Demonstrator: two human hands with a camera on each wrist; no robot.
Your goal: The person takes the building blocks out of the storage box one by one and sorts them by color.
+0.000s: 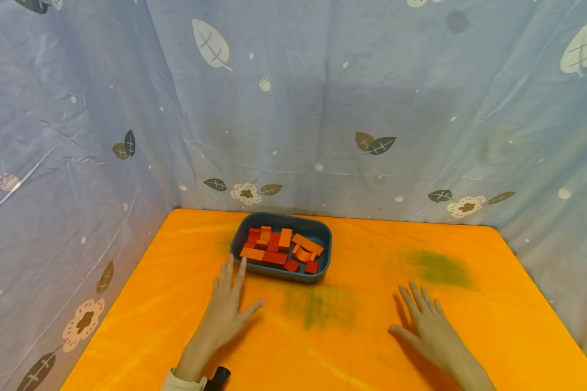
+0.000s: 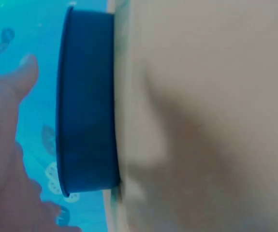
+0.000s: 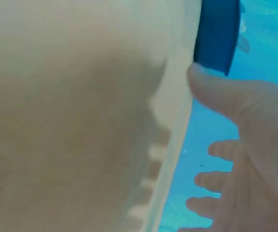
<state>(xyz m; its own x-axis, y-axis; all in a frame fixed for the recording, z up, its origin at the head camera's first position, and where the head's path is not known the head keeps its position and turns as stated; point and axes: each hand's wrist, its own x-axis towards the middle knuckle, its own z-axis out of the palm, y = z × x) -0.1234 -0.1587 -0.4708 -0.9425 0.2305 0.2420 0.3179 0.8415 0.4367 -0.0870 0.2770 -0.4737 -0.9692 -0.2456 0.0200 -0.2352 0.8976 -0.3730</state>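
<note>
Blue-grey tray (image 1: 303,278) of red and orange blocks (image 1: 275,258) sits towards 11 o'clock on the orange table (image 1: 372,260). Left hand (image 1: 227,309) spread, empty, at its 7 o'clock, near the rim; contact unclear. Right hand (image 1: 432,328) spread, empty, well apart at 4 o'clock. Judged step: approach; next move probably calls for left fingers curling onto rim or block.

left hand (image 2: 3,150) | near 1 blue bin (image 2: 88,101) | shadow (image 2: 192,154) on tabletop (image 2: 226,48)

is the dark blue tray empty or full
Neither: the tray holds red and orange blocks, with part of its bottom showing bare.
</note>
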